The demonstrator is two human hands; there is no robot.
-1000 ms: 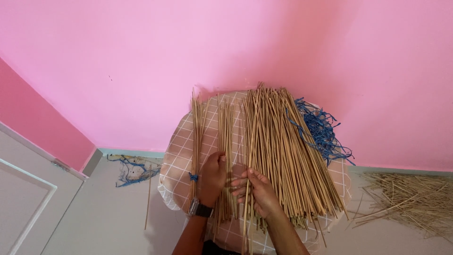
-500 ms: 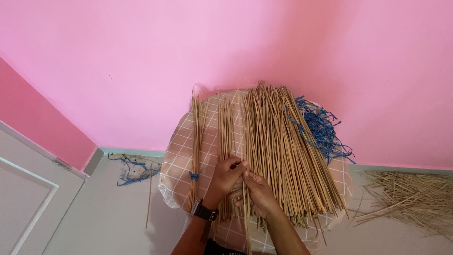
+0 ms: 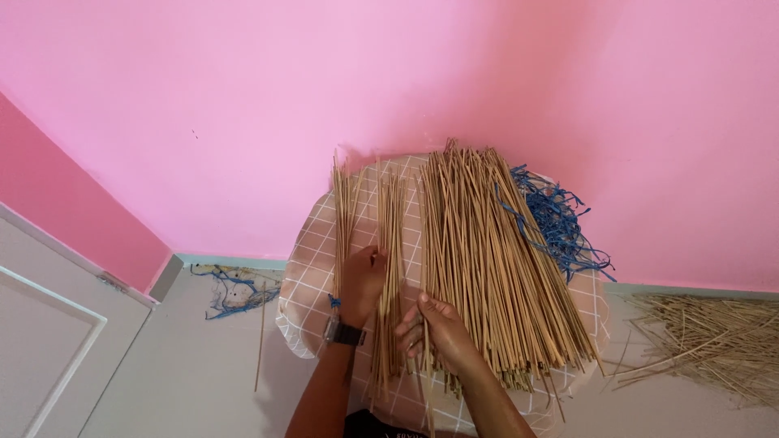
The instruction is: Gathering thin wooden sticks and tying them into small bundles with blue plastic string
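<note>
A small table under a pale checked cloth (image 3: 312,276) carries thin tan sticks. A big heap of sticks (image 3: 487,259) fills its right half. A narrow bundle (image 3: 392,235) lies in the middle, and a thinner bundle (image 3: 341,211), tied with blue string, lies at the left. My left hand (image 3: 363,280), with a dark watch on the wrist, rests between the two narrow bundles with its fingers curled on the middle one. My right hand (image 3: 438,328) lies on the near end of the big heap, fingers closed around a few sticks.
A tangle of blue string (image 3: 556,223) sits at the back right of the table by the pink wall (image 3: 243,105). More sticks (image 3: 714,341) are strewn on the floor at the right. Blue string scraps (image 3: 235,288) lie on the floor at the left, near a grey door (image 3: 49,324).
My left hand has moved away from my right hand, up and to the left along the middle bundle. My right hand has stayed at the near end of the heap.
</note>
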